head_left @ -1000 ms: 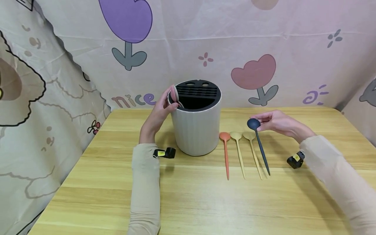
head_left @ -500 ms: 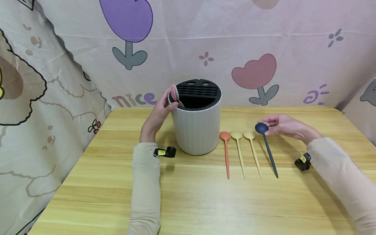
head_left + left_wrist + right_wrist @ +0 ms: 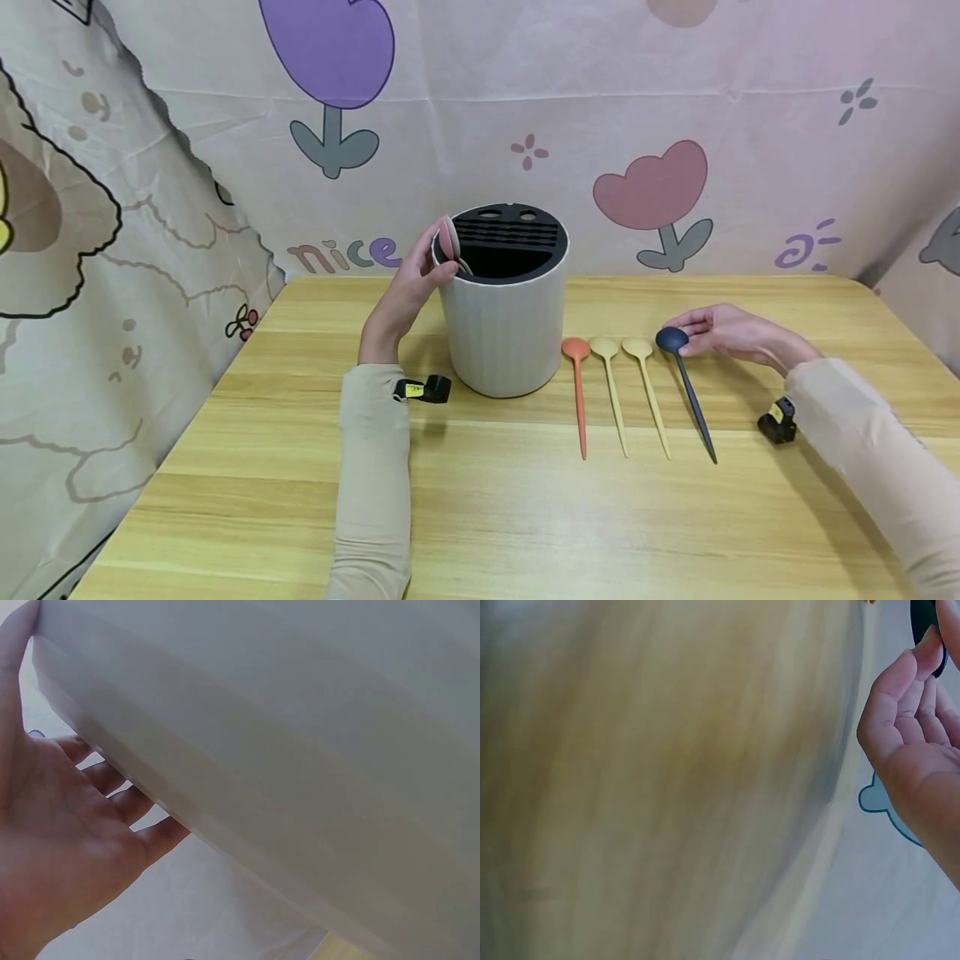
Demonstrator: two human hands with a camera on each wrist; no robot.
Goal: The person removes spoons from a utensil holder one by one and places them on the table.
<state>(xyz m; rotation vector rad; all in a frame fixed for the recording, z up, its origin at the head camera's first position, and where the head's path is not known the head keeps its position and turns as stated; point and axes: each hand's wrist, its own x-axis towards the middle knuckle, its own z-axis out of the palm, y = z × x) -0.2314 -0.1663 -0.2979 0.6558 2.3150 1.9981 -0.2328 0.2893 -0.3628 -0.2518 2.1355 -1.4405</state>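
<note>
My left hand point(image 3: 408, 292) grips the left side of a white ribbed utensil holder point(image 3: 504, 342) with a black slotted top. Its thumb is at the rim and its fingers lie along the wall, as the left wrist view shows too. Beside the fingertips, a pink rounded piece point(image 3: 448, 240) sticks up from the opening. With my right hand point(image 3: 731, 333) I pinch a dark blue spoon point(image 3: 696, 404) at its bowl, low over the table, handle pointing toward me. Left of it lie an orange spoon point(image 3: 579, 392) and two pale yellow spoons, one point(image 3: 614, 392) beside the other point(image 3: 651, 392).
The wooden table point(image 3: 480, 517) runs back to a hanging cloth point(image 3: 480, 142) printed with flowers. Another printed cloth point(image 3: 172, 350) hangs along the left side. A small black camera sits on each wrist, the left point(image 3: 427, 389) close to the holder.
My right hand has moved right and down toward the table with the dark blue spoon, away from the pale yellow spoons. My left hand keeps its place on the holder.
</note>
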